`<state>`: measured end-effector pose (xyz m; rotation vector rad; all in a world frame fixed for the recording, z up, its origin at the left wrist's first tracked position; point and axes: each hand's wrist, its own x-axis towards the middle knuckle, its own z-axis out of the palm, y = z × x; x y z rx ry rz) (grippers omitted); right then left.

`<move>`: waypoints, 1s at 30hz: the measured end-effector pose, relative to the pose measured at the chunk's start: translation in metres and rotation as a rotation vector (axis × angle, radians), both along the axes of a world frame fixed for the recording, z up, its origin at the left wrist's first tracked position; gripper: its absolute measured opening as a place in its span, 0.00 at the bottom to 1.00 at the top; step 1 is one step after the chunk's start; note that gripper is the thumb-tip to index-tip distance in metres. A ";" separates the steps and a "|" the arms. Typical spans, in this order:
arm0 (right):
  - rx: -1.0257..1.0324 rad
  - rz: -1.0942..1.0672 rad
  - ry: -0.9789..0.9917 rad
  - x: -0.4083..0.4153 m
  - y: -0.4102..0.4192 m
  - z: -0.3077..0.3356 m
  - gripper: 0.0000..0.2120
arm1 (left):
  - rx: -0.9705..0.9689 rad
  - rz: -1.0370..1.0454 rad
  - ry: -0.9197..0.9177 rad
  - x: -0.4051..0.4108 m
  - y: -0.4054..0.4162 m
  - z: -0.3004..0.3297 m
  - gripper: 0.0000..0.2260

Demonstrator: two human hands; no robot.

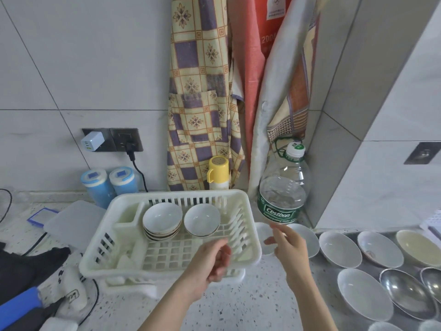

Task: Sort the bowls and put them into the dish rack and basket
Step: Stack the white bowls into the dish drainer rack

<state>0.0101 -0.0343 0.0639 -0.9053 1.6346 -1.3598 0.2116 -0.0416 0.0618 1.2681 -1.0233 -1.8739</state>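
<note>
**Bowls in the rack, more waiting along the worktop**

A white slatted plastic dish rack sits mid-worktop, holding a stack of small white ceramic bowls and a single white bowl beside it, all tilted. The left hand hovers over the rack's front rim, fingers loosely curled, holding nothing. The right hand reaches to a small white bowl just right of the rack; thumb and fingers are slightly apart at its rim, contact unclear. More white bowls and shiny steel bowls line the worktop's right edge. Behind stands a clear water bottle with a green label reading "Cestbon".
</note>
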 end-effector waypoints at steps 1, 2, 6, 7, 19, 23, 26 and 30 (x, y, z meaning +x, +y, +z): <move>0.020 -0.040 -0.035 -0.012 0.006 -0.004 0.08 | 0.004 -0.069 0.010 -0.013 0.006 0.002 0.17; 0.048 -0.077 -0.072 -0.024 0.011 -0.010 0.07 | 0.017 -0.132 0.005 -0.027 0.011 0.002 0.18; 0.226 -0.135 -0.203 -0.068 0.025 -0.036 0.06 | 0.150 -0.268 -0.135 -0.089 0.024 -0.013 0.12; 0.269 -0.125 -0.226 -0.078 0.027 -0.042 0.06 | 0.192 -0.265 -0.179 -0.104 0.025 -0.020 0.10; 0.569 -0.012 -0.334 -0.127 -0.014 -0.103 0.11 | 0.426 0.439 -0.086 -0.179 -0.025 -0.105 0.06; 0.593 -0.028 -0.320 -0.132 -0.027 -0.113 0.11 | 0.382 0.532 -0.129 -0.180 -0.035 -0.124 0.07; 0.583 -0.034 -0.292 -0.136 -0.032 -0.120 0.12 | 0.343 0.568 -0.112 -0.180 -0.041 -0.130 0.09; 0.573 -0.080 -0.314 -0.139 -0.030 -0.122 0.12 | 0.323 0.601 -0.115 -0.181 -0.042 -0.130 0.10</move>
